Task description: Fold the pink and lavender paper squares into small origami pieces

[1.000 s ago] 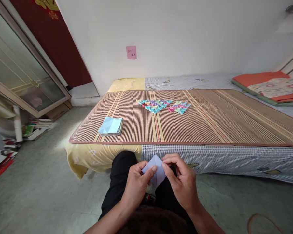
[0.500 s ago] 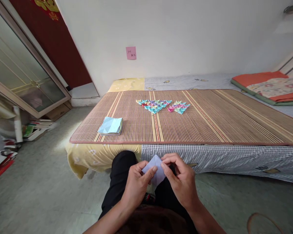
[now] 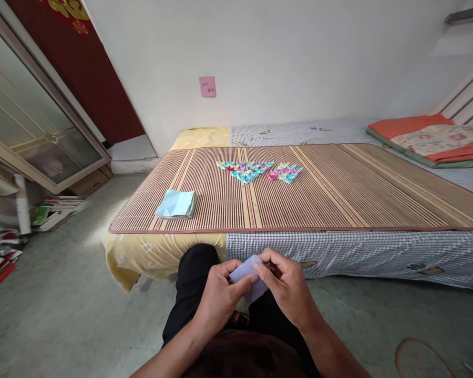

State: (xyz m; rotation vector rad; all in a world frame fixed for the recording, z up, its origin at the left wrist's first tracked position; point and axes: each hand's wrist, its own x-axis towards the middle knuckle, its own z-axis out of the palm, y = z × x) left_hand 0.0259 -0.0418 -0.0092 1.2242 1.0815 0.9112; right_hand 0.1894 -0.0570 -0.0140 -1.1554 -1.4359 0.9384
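Lavender paper sheet [image 3: 247, 273] pinched between left hand [image 3: 219, 296] and right hand [image 3: 287, 289] over lap; blue paper stack [image 3: 176, 205] on bamboo mat [image 3: 339, 194]

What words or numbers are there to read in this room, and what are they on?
Pink note on the wall: dark handwriting, too small to read.
Red panel at top left: gold marks, cut off by the picture's edge, unreadable.
Books on the floor: covers too blurred to read.
Lilac paper being folded: no writing shows.
So nothing here can be quoted.
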